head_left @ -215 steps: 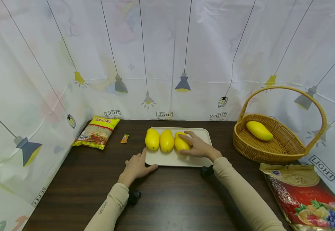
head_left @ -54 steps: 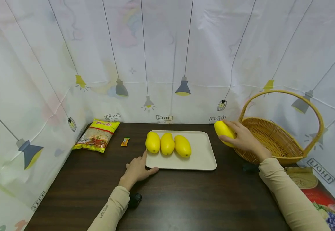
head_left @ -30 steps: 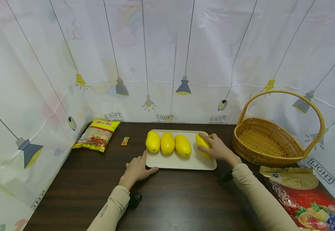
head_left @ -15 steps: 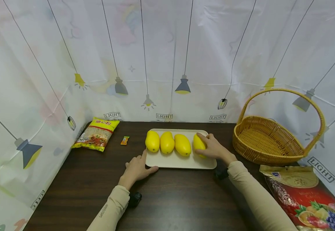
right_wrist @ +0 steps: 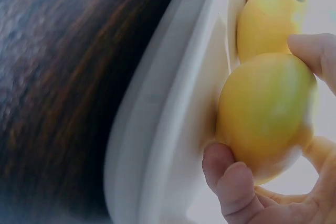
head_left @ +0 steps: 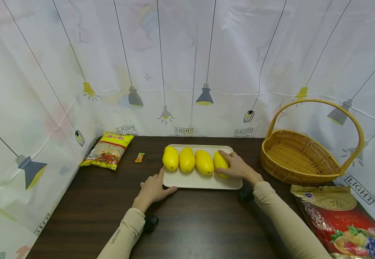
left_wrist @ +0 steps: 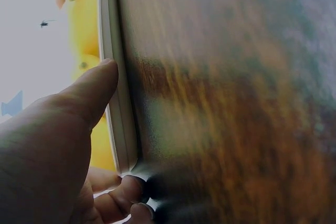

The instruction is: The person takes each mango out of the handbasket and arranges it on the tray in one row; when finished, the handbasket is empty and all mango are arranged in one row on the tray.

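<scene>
Several yellow mangoes [head_left: 187,160] lie side by side on a cream tray [head_left: 187,182]. My right hand [head_left: 237,168] holds the rightmost mango [head_left: 220,162] at the tray's right part, close beside its neighbour. In the right wrist view, the thumb and curled fingers surround that mango [right_wrist: 265,114], just above or on the tray [right_wrist: 157,156]; contact is unclear. My left hand [head_left: 152,189] grips the tray's near left corner. In the left wrist view, its thumb lies along the tray's front rim [left_wrist: 108,30], with bent fingers round the corner.
A wicker basket [head_left: 298,176] with a tall arched handle stands at right. Before it lies a red candy bag [head_left: 346,223]. At back left are a yellow food packet [head_left: 109,150] and a small orange-wrapped candy [head_left: 139,157]. A printed curtain [head_left: 232,54] borders the dark table [head_left: 200,223].
The last mango has gone from the basket to the tray in my right hand. Over the last second it shifted left, towards the other mangoes. My left hand stays at the corner.
</scene>
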`<state>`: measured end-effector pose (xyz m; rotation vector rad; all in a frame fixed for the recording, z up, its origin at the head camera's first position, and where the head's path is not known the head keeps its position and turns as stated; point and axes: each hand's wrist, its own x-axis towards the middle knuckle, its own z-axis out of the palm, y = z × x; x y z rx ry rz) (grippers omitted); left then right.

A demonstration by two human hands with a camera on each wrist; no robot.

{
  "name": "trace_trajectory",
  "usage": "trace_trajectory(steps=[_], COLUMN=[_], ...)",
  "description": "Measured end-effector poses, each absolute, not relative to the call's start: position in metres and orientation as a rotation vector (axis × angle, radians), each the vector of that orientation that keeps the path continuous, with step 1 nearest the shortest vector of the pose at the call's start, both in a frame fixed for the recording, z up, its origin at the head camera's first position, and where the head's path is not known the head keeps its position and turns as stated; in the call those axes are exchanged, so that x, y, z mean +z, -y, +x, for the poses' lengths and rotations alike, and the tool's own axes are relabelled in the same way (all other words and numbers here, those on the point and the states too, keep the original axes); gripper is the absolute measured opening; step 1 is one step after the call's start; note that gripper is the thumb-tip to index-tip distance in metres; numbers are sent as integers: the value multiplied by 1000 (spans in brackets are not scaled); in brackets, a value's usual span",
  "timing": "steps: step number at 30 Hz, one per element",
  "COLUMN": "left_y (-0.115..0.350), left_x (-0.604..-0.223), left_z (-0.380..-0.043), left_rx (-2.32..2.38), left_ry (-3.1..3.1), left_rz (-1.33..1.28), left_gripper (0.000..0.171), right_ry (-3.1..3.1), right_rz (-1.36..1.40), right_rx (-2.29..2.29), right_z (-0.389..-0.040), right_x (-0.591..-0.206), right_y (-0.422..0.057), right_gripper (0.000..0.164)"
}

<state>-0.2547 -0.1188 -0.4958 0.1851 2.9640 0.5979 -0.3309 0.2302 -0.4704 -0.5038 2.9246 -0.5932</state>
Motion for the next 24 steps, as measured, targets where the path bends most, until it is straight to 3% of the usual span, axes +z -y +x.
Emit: trace_trajectory(steps=[24], left_y=[120], left_x=[-497], left_z=[-255], left_rx=[596], left_ry=[-2952], left_rz=[182], left_gripper=[104], right_ry=[-2936], right_rz=[-467], right_rx=[-622], right_z=[-324], right_x=[-463], right_y=[-236], right_gripper=[98])
